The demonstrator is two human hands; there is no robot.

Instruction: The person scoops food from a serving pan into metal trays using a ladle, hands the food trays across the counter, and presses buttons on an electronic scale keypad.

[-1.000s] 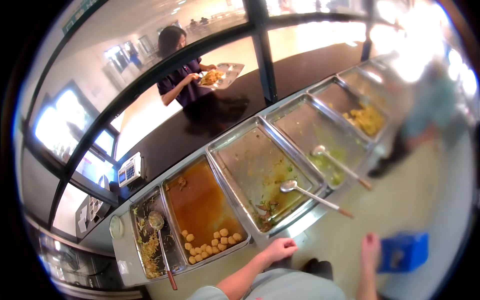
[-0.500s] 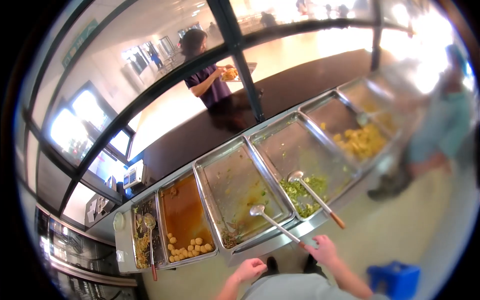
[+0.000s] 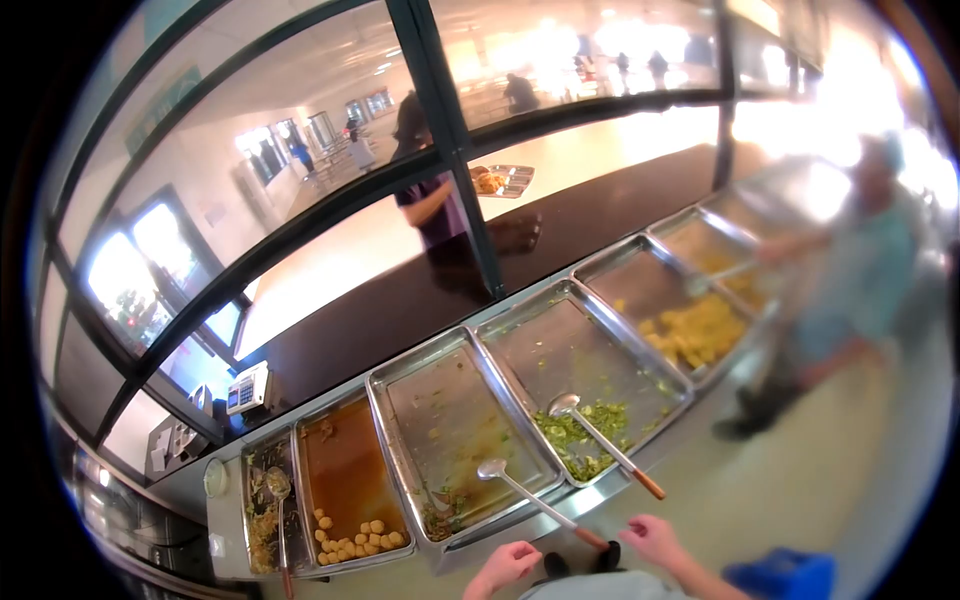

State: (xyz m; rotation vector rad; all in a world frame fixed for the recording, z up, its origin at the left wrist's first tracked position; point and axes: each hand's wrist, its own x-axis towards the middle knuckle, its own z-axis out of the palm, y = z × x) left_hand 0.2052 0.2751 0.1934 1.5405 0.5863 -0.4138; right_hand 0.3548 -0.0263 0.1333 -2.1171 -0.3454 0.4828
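My left hand (image 3: 508, 563) hangs in front of my waist at the bottom, its fingers loosely curled with nothing in them. To its right, my right hand (image 3: 655, 542) is empty, the fingers bent and slightly apart. It is nearest to the wooden handle end of a ladle (image 3: 540, 506), with a small gap between. That ladle's bowl rests in a nearly bare metal tray (image 3: 425, 385) with food scraps. A second ladle (image 3: 600, 437) lies in the adjoining tray over chopped green vegetables (image 3: 590, 432), its handle sticking out over the front edge.
Left lie a tray with round balls (image 3: 360, 545) in brown sauce and a narrow tray with a spoon (image 3: 281, 520). Yellow food (image 3: 695, 330) fills a tray at right, where a blurred co-worker (image 3: 860, 260) stands. A blue bin (image 3: 780, 575) is on the floor. Behind glass, a person holds a tray (image 3: 515, 180).
The view has shifted, so the trays sit lower and further left. My right hand, earlier at the ladle's handle end, is now apart from it. The co-worker's arm reaches over the yellow food.
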